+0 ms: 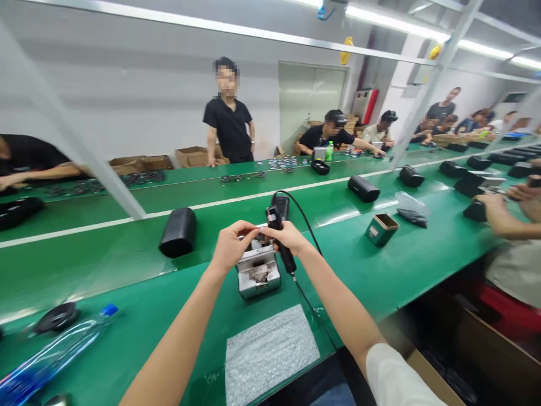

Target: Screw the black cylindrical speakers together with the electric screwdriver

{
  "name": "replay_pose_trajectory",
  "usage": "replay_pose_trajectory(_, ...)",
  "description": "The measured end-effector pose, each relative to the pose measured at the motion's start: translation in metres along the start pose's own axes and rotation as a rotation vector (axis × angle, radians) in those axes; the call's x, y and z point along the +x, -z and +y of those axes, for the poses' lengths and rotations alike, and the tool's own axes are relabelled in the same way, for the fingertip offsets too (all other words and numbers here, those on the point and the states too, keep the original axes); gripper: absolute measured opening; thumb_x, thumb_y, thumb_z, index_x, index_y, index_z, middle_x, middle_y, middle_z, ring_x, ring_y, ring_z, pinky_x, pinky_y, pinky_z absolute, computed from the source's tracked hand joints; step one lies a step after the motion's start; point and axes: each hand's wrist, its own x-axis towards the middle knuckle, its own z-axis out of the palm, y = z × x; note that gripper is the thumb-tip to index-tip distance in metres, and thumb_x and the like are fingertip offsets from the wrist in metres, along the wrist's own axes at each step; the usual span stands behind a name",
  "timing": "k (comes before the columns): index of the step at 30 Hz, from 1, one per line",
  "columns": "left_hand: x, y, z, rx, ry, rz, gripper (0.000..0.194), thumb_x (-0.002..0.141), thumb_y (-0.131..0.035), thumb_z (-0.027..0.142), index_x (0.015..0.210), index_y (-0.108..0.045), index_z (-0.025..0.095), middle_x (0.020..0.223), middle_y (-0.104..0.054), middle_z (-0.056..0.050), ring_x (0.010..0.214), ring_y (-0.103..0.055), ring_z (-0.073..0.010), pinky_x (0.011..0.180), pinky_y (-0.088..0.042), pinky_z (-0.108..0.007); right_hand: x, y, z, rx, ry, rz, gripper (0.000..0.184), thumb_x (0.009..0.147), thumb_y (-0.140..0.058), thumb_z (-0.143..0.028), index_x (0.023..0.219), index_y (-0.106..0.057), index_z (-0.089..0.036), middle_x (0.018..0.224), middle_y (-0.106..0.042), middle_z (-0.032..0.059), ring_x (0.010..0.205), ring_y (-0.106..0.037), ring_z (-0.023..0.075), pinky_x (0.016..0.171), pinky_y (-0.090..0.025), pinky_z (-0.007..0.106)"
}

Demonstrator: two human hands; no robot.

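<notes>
Beyond the bubble wrap [270,355], a grey box [258,286] is set on the green bench [350,282]. Over its far side, the fingertips of the left hand [229,245] are drawn together, any contents hidden. The black corded tool [288,259] is wrapped by curled right hand [289,237] fingers; probably stiff, weighty, it is best gripped mid-barrel.

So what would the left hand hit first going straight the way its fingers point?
The left hand would most likely meet the right hand first, at its fingertips; the black electric screwdriver held there looks next in line. Depth is unclear, so I can't tell whether the fingertips touch.
</notes>
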Motion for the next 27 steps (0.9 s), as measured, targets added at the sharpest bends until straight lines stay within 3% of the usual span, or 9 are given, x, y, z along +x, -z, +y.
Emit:
replay_pose_trajectory(6,0.006,-0.001,-0.013,0.140,0.038,-0.015,0.029,0.092,-0.064,0.053,0.097,-0.069,0.025,0.090,-0.077,-0.005,0.085,-0.071,-0.0287,0.083,-0.057,-0.041,-0.008,-0.008,-0.009,-0.106,-0.070,0.070,0.033,0.111,-0.076,-0.045,0.119,-0.073,-0.013,0.104,-0.073,0.0038,0.084,-0.072,0.0157,0.073,-0.065,0.029)
replay_pose_trajectory(9,0.010,0.004,-0.026,0.276,0.050,-0.078,0.029,0.090,-0.060,0.052,0.097,-0.069,0.025,0.101,-0.077,-0.009,0.091,-0.073,-0.0321,0.090,-0.060,-0.046,-0.014,0.002,-0.012,-0.105,-0.050,0.109,0.033,0.111,-0.076,-0.045,0.116,-0.073,-0.013,0.102,-0.073,0.0031,0.081,-0.071,0.0150,0.071,-0.064,0.028)
replay_pose_trajectory(12,-0.003,0.010,-0.024,0.271,0.035,-0.198,0.040,0.088,-0.063,0.053,0.110,-0.074,0.022,0.122,-0.076,-0.014,0.099,-0.076,-0.0331,0.096,-0.063,-0.049,-0.028,0.011,-0.012,-0.079,0.002,0.123,0.030,0.109,-0.079,-0.042,0.108,-0.072,-0.013,0.089,-0.070,-0.0006,0.062,-0.060,0.0082,0.054,-0.053,0.019)
replay_pose_trajectory(14,-0.019,0.010,-0.012,0.124,0.008,-0.227,0.062,0.088,-0.072,0.055,0.141,-0.069,0.023,0.139,-0.074,-0.014,0.114,-0.075,-0.0332,0.104,-0.064,-0.049,-0.037,0.012,-0.009,-0.043,0.045,0.113,0.039,0.101,-0.087,-0.050,0.102,-0.071,-0.014,0.079,-0.068,-0.0030,0.051,-0.052,0.0061,0.046,-0.045,0.019)
replay_pose_trajectory(16,-0.039,0.006,0.004,-0.029,-0.043,-0.246,0.072,0.090,-0.078,0.052,0.156,-0.061,0.028,0.147,-0.072,-0.012,0.125,-0.073,-0.0315,0.108,-0.064,-0.046,-0.045,0.007,-0.004,-0.008,0.064,0.071,0.056,0.084,-0.097,-0.064,0.096,-0.072,-0.015,0.071,-0.065,-0.0040,0.046,-0.052,0.0077,0.043,-0.043,0.022)
replay_pose_trajectory(19,-0.067,0.005,0.017,-0.091,-0.094,-0.223,0.046,0.100,-0.075,0.044,0.144,-0.073,0.030,0.132,-0.076,-0.009,0.114,-0.074,-0.0272,0.101,-0.064,-0.042,-0.060,-0.005,0.005,0.016,0.035,-0.018,0.070,0.070,-0.099,-0.075,0.096,-0.074,-0.015,0.064,-0.065,-0.0014,0.044,-0.055,0.0123,0.042,-0.044,0.026)
replay_pose_trajectory(21,-0.085,0.020,0.008,-0.017,-0.041,-0.171,0.040,0.103,-0.072,0.045,0.140,-0.076,0.030,0.124,-0.077,-0.009,0.106,-0.075,-0.0267,0.097,-0.063,-0.042,-0.073,-0.005,0.009,0.035,0.026,-0.042,0.072,0.075,-0.097,-0.075,0.107,-0.077,-0.014,0.071,-0.073,0.0040,0.043,-0.055,0.0127,0.042,-0.043,0.027)
replay_pose_trajectory(23,-0.105,0.050,-0.016,0.139,0.114,-0.139,0.044,0.102,-0.069,0.052,0.140,-0.076,0.031,0.127,-0.077,-0.009,0.107,-0.075,-0.0284,0.099,-0.062,-0.043,-0.084,0.008,0.012,0.085,0.046,-0.027,0.072,0.078,-0.095,-0.075,0.116,-0.076,-0.017,0.081,-0.079,0.0079,0.043,-0.052,0.0115,0.043,-0.042,0.028)
replay_pose_trajectory(27,-0.153,0.126,-0.080,0.419,0.465,-0.113,0.050,0.082,-0.072,0.067,0.112,-0.081,0.028,0.116,-0.079,-0.013,0.108,-0.077,-0.0388,0.103,-0.060,-0.051,-0.093,0.060,0.019,0.273,0.118,0.057,0.064,0.073,-0.097,-0.076,0.104,-0.075,-0.025,0.069,-0.063,-0.0018,0.042,-0.035,0.0070,0.042,-0.032,0.026)
